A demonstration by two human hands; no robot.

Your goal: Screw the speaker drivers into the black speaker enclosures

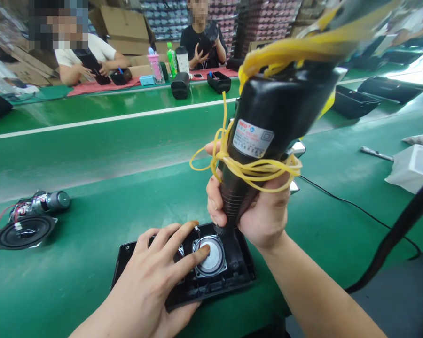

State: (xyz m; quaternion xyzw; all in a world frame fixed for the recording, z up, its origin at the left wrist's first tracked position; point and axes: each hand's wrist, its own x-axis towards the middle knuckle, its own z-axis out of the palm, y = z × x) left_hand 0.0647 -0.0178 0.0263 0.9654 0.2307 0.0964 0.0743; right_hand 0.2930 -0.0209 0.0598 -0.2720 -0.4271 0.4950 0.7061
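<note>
My right hand (264,211) is wrapped round a black electric screwdriver (282,108), which has a white label and yellow cord tied about it. Its lower end points down at the upper right corner of a round speaker driver (210,257). That driver sits inside an open black speaker housing (229,286) on the green surface. My left hand (158,267) lies over the housing's left part, with fingers spread and one fingertip on the driver. Its thumb is at the near edge, gripping the housing. A second driver is mostly hidden under the fingers.
A loose speaker driver (24,232) and a wired motor-like part (58,201) lie at left. At right are a white box (414,164) and a black cable (352,204). Across the bench, two people handle black housings near bottles (171,58); more housings (356,101) stand at right.
</note>
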